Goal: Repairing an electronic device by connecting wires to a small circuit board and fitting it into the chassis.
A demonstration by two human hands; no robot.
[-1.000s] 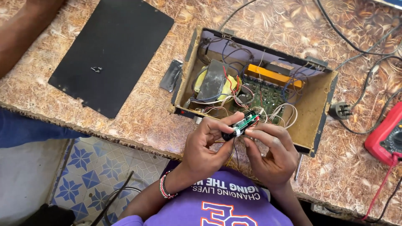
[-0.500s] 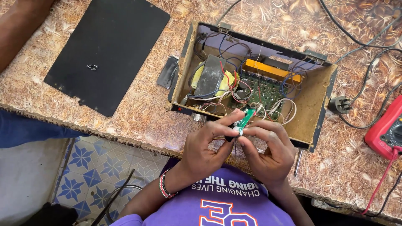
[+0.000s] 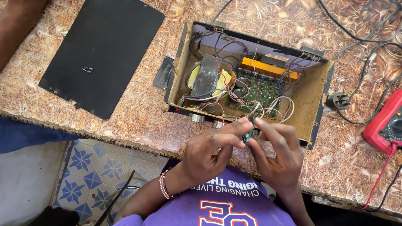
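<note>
While both my hands meet over the near edge of the worktop (image 3: 125, 121), my left hand (image 3: 207, 152) and right hand (image 3: 276, 155) pinch a small green part (image 3: 250, 133) between their fingertips, just in front of the open box (image 3: 316, 90) with its circuit board (image 3: 259, 90).

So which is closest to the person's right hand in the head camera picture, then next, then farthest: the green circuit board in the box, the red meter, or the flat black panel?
From the right hand:
1. Green circuit board, inside the open box just beyond the fingers.
2. Red meter, off to the right at the table edge.
3. Flat black panel, far left on the table.
</note>
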